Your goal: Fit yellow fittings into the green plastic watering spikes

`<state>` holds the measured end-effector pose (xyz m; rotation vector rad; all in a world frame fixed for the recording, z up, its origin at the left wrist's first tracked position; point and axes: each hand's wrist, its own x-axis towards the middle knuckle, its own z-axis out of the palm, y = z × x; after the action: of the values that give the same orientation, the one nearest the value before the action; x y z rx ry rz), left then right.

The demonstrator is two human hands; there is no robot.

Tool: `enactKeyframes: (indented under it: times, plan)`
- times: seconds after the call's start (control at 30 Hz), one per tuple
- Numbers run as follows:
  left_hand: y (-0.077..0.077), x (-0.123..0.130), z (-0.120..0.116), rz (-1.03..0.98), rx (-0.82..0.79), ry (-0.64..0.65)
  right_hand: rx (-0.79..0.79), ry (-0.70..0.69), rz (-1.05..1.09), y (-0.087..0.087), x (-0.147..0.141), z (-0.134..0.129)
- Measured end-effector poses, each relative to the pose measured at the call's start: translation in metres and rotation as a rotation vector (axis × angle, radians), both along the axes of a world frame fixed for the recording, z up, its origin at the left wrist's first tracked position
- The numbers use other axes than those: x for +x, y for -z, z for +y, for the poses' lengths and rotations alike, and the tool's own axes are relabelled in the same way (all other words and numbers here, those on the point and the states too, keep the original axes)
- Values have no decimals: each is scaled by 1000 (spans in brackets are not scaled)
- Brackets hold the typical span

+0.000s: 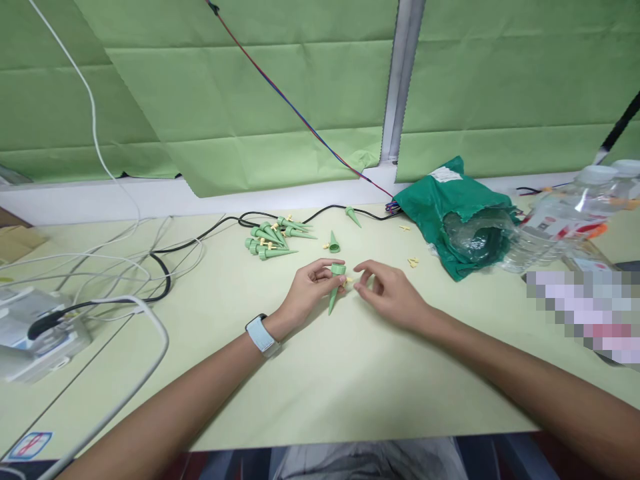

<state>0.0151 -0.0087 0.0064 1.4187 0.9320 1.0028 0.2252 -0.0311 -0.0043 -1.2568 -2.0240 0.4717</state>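
Observation:
My left hand point(313, 290) grips a green plastic watering spike point(333, 298), its wide cap up and its point toward the table. My right hand point(389, 293) comes in from the right, and its thumb and fingertips pinch a small yellow plastic piece point(349, 281) right beside the spike's cap. Fingers partly hide the spike's middle. Just beyond the hands, a single green spike point(334, 243) lies on the pale green table point(350, 380). A heap of similar spikes point(270, 240), several with yellow parts, lies further left.
A green cloth bag point(450, 213) with clear plastic point(477, 237) and clear bottles point(565, 220) stands at the right. Loose yellow bits point(413, 262) and another spike point(353, 215) lie nearby. Black and white cables point(160, 273) and a device point(40, 333) occupy the left. Green blinds point(250, 87) hang behind.

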Motion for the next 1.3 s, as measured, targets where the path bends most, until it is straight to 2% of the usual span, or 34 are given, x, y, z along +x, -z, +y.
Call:
enactKeyframes:
  times: [0.1, 0.2, 0.33, 0.4, 0.53, 0.6, 0.63, 0.73, 0.8, 0.87, 0.97, 1.03, 1.07, 1.1, 1.23, 1.27, 1.3]
  plan:
    - [0, -1, 0, 19, 19, 23, -182, -154, 314, 8, -16, -8]
    - [-1, -2, 0, 62, 24, 59, -317, -173, 516, 13, -19, -8]
    - [-2, -2, 0, 114, 44, 81, -413, -148, 628, 16, -17, -6]
    - [-2, -2, 0, 116, 36, 82, -377, -132, 613, 15, -17, -8]
    - [-1, 1, -3, 30, -34, 107, -65, -102, 427, 8, -17, -12]
    - [0, 2, -4, -2, -43, 114, -49, -94, 428, 4, -17, -12]
    - [1, 3, -4, -1, -32, 104, -134, -97, 481, 2, -16, -10]
    - [2, 3, -4, 15, 22, 52, -527, -153, 701, -1, -15, -3]
    - [2, 3, -4, -5, 26, 42, -627, -198, 735, -2, -13, 1]
    - [2, 4, -4, -63, -7, 65, -474, -188, 616, -2, -11, 1]
    - [2, 5, -4, -156, -72, 140, -10, -166, 317, 0, -8, -3]
    - [3, 5, -4, -170, -68, 154, 156, -170, 227, 1, -7, -5]
    - [4, 4, -3, -156, -49, 141, 140, -167, 242, 2, -7, -5]
    - [5, 3, -3, -134, -23, 121, 60, -163, 296, 3, -8, -4]
    - [6, 2, -2, -57, 61, 57, -491, -224, 665, 5, -13, 1]
    - [6, 2, -2, -55, 63, 59, -566, -244, 717, 6, -13, 2]
    - [5, 2, -3, -61, 54, 70, -578, -248, 729, 5, -13, 2]
